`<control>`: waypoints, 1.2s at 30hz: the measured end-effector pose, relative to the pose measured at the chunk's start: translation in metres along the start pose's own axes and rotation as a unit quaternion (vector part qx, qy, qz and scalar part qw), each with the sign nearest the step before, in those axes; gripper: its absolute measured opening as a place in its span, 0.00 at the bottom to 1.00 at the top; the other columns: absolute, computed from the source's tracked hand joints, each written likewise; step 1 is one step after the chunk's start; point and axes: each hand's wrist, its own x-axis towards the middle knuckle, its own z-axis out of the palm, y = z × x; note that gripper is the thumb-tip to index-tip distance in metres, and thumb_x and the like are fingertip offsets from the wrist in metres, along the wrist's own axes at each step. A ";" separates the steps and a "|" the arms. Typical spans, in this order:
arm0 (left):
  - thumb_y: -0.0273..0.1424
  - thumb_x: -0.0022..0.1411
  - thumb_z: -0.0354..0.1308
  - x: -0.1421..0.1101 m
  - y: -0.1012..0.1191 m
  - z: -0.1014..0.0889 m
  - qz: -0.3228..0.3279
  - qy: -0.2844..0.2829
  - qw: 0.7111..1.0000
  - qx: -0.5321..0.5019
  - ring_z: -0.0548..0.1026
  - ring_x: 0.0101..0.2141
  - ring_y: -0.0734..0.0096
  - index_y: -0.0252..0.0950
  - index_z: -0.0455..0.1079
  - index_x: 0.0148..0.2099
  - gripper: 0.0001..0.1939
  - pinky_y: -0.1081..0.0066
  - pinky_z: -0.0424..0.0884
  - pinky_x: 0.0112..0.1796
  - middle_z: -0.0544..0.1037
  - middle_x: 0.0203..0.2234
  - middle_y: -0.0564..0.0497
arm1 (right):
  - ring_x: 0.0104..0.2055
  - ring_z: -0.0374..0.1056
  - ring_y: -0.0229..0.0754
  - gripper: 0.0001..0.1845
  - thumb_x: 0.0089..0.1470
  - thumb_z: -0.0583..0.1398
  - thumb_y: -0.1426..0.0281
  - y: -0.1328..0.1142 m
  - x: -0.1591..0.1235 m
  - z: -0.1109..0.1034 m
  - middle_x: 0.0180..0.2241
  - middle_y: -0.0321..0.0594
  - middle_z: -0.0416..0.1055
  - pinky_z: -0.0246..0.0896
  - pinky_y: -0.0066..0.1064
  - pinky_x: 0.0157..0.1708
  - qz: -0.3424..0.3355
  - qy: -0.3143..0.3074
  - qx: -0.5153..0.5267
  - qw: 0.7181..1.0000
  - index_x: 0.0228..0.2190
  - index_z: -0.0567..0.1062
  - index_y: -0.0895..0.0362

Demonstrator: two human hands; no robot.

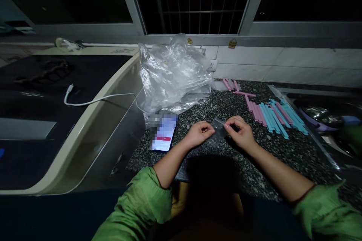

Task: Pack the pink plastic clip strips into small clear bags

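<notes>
Between my two hands is a small clear zip bag (218, 130), held just above the speckled dark countertop (195, 158). My left hand (199, 133) pinches its left edge with thumb and forefinger. On the opposite edge, the fingertips of my right hand (240, 131) are closed as well. The bag looks flat, and I cannot make out anything inside it. To the right of my right hand lie several flat light-blue strips (273, 118) and pink strips (256, 113), side by side in a loose row.
A phone (164, 133) with its screen lit lies left of my hands. Behind it is a large crumpled clear plastic bag (175, 75). A white cable (98, 100) crosses the washing machine (93, 147) on the left. At the right is a sink (311, 101) with a metal rim.
</notes>
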 end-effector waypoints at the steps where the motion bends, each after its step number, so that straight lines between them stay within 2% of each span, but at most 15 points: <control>1: 0.29 0.51 0.58 0.000 0.000 0.000 0.001 0.000 1.000 0.001 0.65 0.25 0.78 0.32 0.71 0.26 0.05 0.76 0.61 0.28 0.70 0.23 0.53 | 0.31 0.63 0.40 0.06 0.50 0.58 0.70 0.000 0.000 0.000 0.24 0.36 0.68 0.58 0.34 0.33 0.001 0.000 0.000 1.000 0.22 0.69 0.54; 9: 0.29 0.51 0.58 -0.001 0.001 0.000 0.001 0.003 1.000 0.005 0.65 0.25 0.77 0.32 0.71 0.26 0.05 0.76 0.61 0.28 0.70 0.23 0.53 | 0.31 0.63 0.40 0.07 0.50 0.57 0.69 -0.001 0.000 0.000 0.24 0.36 0.67 0.58 0.35 0.34 0.011 0.002 0.008 1.000 0.22 0.68 0.54; 16: 0.32 0.51 0.58 0.000 -0.003 -0.001 -0.004 0.012 1.000 0.006 0.66 0.25 0.76 0.32 0.70 0.25 0.08 0.75 0.61 0.28 0.70 0.22 0.53 | 0.31 0.62 0.40 0.07 0.50 0.57 0.68 0.000 0.002 -0.007 0.24 0.36 0.67 0.58 0.35 0.35 0.060 0.059 0.019 0.996 0.22 0.68 0.54; 24: 0.34 0.53 0.56 0.002 -0.009 -0.002 0.021 0.012 1.000 0.011 0.68 0.26 0.75 0.33 0.70 0.23 0.12 0.74 0.63 0.31 0.70 0.21 0.53 | 0.30 0.62 0.40 0.08 0.49 0.57 0.66 0.002 0.004 -0.010 0.23 0.35 0.67 0.57 0.34 0.34 0.086 0.073 0.037 0.993 0.21 0.68 0.54; 30: 0.36 0.54 0.56 0.001 -0.007 -0.003 0.032 0.003 0.999 0.020 0.68 0.26 0.74 0.33 0.71 0.24 0.13 0.74 0.63 0.31 0.71 0.22 0.52 | 0.31 0.63 0.40 0.09 0.48 0.58 0.63 0.002 0.006 -0.012 0.25 0.36 0.68 0.58 0.34 0.35 0.115 0.040 0.059 0.991 0.22 0.70 0.55; 33: 0.35 0.54 0.57 0.000 -0.005 -0.003 0.033 -0.022 0.999 0.024 0.69 0.27 0.74 0.34 0.72 0.24 0.11 0.74 0.63 0.32 0.71 0.22 0.52 | 0.32 0.64 0.40 0.09 0.48 0.58 0.61 0.000 0.007 -0.013 0.26 0.37 0.69 0.59 0.33 0.34 0.129 0.012 0.072 0.989 0.25 0.71 0.55; 36: 0.35 0.54 0.57 -0.001 -0.003 -0.001 0.035 -0.050 0.998 0.026 0.69 0.28 0.74 0.34 0.72 0.25 0.11 0.74 0.64 0.33 0.72 0.23 0.52 | 0.31 0.64 0.40 0.11 0.48 0.58 0.60 0.000 0.007 -0.013 0.25 0.37 0.69 0.60 0.34 0.35 0.126 0.014 0.072 0.989 0.23 0.71 0.55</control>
